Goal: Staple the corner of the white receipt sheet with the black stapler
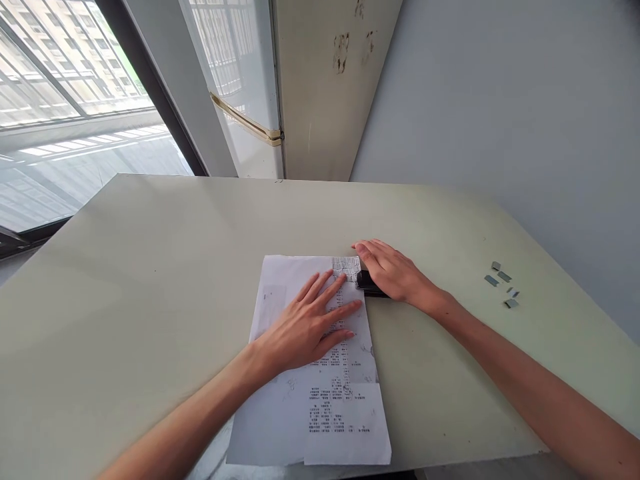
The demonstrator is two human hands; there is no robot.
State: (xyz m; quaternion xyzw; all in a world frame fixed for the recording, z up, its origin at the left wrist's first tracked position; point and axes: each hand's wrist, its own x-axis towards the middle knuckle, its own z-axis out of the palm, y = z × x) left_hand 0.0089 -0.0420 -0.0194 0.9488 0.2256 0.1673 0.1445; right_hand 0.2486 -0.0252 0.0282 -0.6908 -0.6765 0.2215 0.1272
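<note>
Printed sheets of paper (270,427) lie on the table near its front edge. My left hand (313,323) rests flat on them with its fingers spread, pressing on the upper part of the print. At the sheets' upper right edge is a black stapler (367,283), its front end touching the paper's margin. My right hand (393,270) lies over the stapler from above and covers most of it. The fingers of that hand point left, past the stapler's far side.
The pale table (150,300) spreads around the papers. Several small strips of staples (505,276) lie scattered to the right. Behind the table stand a refrigerator (320,120) with a gold handle (245,121), a grey wall (500,100) and a window (65,73) on the left.
</note>
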